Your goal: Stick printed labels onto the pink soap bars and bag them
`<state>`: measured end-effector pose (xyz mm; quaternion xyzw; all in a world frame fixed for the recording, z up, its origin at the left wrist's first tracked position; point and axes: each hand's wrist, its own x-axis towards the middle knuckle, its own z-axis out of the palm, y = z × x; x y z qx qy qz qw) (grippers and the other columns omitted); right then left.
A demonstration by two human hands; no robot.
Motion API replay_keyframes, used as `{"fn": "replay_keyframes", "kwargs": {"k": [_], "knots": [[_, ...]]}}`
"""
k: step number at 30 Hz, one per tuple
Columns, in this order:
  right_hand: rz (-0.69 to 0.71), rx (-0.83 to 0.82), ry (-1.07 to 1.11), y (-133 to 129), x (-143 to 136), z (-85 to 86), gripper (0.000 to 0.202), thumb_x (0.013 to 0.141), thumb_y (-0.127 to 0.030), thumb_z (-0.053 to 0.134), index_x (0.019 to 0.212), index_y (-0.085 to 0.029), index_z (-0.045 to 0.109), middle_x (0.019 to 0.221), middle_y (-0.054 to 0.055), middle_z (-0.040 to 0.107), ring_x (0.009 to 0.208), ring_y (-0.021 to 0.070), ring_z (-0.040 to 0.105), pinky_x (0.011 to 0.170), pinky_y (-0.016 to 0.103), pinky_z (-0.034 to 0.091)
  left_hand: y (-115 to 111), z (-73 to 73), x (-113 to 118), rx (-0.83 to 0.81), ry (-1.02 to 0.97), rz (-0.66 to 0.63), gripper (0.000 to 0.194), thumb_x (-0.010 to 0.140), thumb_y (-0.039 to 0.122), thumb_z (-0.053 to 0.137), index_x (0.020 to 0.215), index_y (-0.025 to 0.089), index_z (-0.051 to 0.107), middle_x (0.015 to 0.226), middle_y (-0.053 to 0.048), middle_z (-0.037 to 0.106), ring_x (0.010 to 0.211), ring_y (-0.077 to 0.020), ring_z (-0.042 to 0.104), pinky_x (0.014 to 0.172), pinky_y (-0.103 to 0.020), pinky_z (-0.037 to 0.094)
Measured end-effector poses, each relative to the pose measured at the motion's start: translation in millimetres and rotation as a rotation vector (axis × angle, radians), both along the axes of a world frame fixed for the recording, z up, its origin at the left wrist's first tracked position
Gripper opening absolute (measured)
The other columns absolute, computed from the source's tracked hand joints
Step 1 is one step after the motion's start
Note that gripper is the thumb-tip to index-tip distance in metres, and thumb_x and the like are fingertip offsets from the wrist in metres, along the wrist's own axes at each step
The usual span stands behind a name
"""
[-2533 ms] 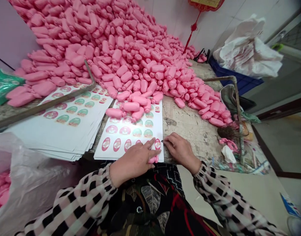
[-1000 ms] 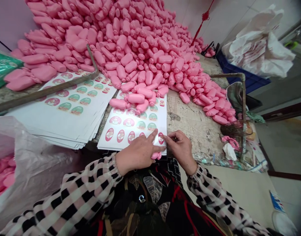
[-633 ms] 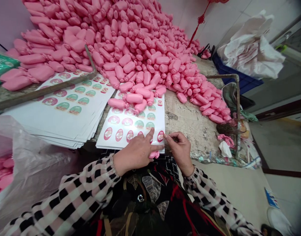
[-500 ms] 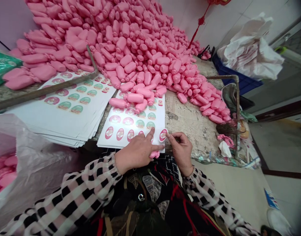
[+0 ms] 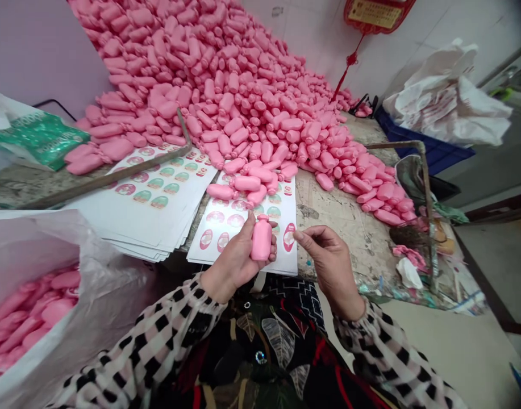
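My left hand is wrapped round a small pink bottle, neck pointing away from me and its plain side up. In a pinch between thumb and finger, my right hand holds an oval pink-and-white sticker by its right edge. Below both hands lies a white sticker sheet with rows of pink and green labels. Several pink bottles rest on its far part.
A large heap of pink bottles covers the table's back. More sticker sheets lie left under a metal bar. A white bag of pink bottles stands at lower left. A blue crate sits at right.
My left hand has turned up from pressing the sheet and now shows the pink bottle upright in its grasp. My right hand still holds the sticker, now lifted off the sheet. The view has shifted left.
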<state>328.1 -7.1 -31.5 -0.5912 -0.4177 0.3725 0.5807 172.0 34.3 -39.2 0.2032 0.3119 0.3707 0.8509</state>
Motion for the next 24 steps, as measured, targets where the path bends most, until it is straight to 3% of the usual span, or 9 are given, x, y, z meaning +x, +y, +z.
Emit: {"fn": "replay_keyframes", "kwargs": {"k": [2, 5, 12, 24], "knots": [[0.074, -0.035, -0.023, -1, -13, 4.6, 0.021, 0.068, -0.036, 0.073, 0.070, -0.019, 0.061, 0.068, -0.002, 0.060, 0.063, 0.0119, 0.052, 0.063, 0.026, 0.043, -1, -4.2, 3, -0.087, -0.063, 0.081, 0.048, 0.077, 0.062, 0.053, 0.098, 0.019, 0.056, 0.082, -0.003, 0.058, 0.066, -0.0120, 0.056, 0.058, -0.025, 0.047], [0.128, -0.065, -0.057, -1, -24, 4.2, 0.021, 0.068, -0.036, 0.073, 0.068, -0.019, 0.061, 0.066, -0.002, 0.060, 0.061, 0.0119, 0.052, 0.061, 0.026, 0.044, -4, -8.9, 4, -0.079, -0.044, 0.134, 0.048, 0.077, 0.061, 0.053, 0.098, 0.018, 0.059, 0.081, -0.002, 0.058, 0.065, -0.0122, 0.057, 0.056, -0.026, 0.050], [0.185, -0.069, 0.033, -2, -32, 4.2, 0.018, 0.070, -0.031, 0.072, 0.067, -0.019, 0.060, 0.062, -0.003, 0.062, 0.055, 0.0114, 0.057, 0.059, 0.026, 0.047, -8, -6.8, 2, 0.020, -0.018, 0.121, 0.045, 0.077, 0.059, 0.054, 0.093, 0.018, 0.061, 0.076, -0.001, 0.056, 0.060, -0.0115, 0.056, 0.051, -0.025, 0.049], [0.211, -0.081, 0.003, 0, -31, -2.4, 0.021, 0.071, -0.037, 0.069, 0.067, -0.019, 0.060, 0.063, -0.002, 0.063, 0.055, 0.0128, 0.058, 0.059, 0.028, 0.048, -9, -6.4, 2, 0.074, -0.046, 0.093, 0.047, 0.077, 0.061, 0.053, 0.095, 0.018, 0.060, 0.072, 0.000, 0.055, 0.060, -0.0116, 0.056, 0.051, -0.023, 0.047]]}}
